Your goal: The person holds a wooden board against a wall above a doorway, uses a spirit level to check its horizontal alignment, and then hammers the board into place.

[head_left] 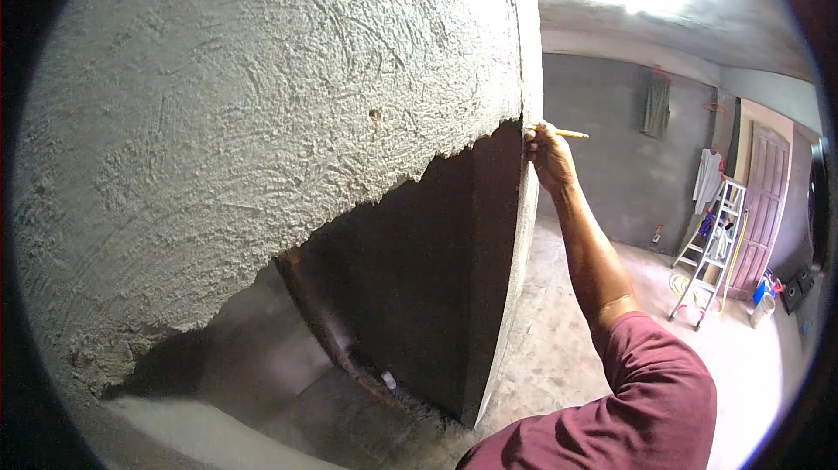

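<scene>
My right hand (550, 157) is raised to the vertical corner of a wall, its arm stretched out in a maroon sleeve. Pinched in its fingers is a thin yellow pencil (572, 133), one end pointing right, away from the corner. The fingers are close against the wall edge, and the pencil's other end is mostly hidden by them. Rough grey plaster (262, 103) covers the upper left of the wall and ends in a jagged lower border. Below that border lies a dark, shadowed surface (410, 269). My left hand is out of sight.
At the right, a stepladder (711, 252) with cloths on it stands near a wooden door (761, 208). A long-sleeved shirt (708, 178) and dark trousers (655, 105) hang by the far grey wall. A blue container (766, 285) sits on the concrete floor (559, 295).
</scene>
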`<state>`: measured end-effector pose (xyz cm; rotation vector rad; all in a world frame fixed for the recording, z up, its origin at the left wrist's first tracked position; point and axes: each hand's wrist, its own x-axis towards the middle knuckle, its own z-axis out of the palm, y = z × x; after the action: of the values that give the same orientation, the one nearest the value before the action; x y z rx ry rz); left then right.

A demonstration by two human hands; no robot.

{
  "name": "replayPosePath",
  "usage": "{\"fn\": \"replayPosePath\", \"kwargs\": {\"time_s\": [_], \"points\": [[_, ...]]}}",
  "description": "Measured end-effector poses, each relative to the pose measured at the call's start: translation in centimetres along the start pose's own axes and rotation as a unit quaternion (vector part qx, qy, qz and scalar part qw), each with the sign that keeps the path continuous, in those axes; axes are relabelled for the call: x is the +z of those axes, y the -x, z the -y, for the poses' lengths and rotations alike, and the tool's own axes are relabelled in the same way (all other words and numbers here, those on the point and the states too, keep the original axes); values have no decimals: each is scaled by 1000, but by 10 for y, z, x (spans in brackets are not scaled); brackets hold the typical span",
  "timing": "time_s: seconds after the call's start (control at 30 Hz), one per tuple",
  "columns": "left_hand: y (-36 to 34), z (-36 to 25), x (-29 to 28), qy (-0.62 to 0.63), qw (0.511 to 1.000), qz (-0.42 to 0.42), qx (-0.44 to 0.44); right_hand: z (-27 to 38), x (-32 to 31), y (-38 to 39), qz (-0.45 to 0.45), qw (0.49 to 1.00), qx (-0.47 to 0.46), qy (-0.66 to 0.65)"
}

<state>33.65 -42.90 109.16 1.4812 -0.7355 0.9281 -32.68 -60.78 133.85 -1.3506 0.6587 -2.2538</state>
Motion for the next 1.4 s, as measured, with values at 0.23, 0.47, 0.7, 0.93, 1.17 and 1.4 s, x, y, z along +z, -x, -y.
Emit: {"fn": "replayPosePath", "kwargs": {"time_s": [0.23, 0.47, 0.7, 0.93, 1.17, 1.4], "points": [[1, 4, 3, -8, 1000, 6, -16, -1, 5, 2, 9, 1000, -3, -18], [7, 7, 7, -16, 999, 17, -22, 1, 3, 3, -8, 1000, -2, 6], [7, 7, 5, -27, 999, 23, -22, -1, 2, 2, -3, 1000, -11, -3], [7, 5, -1, -40, 999, 23, -20, -2, 4, 4, -10, 1000, -10, -19], [6, -1, -9, -61, 998, 29, -17, -3, 8, 7, -4, 1000, -27, -12], [11, 0, -5, -70, 997, 23, -17, -8, -4, -2, -33, 998, -31, -43]]}}
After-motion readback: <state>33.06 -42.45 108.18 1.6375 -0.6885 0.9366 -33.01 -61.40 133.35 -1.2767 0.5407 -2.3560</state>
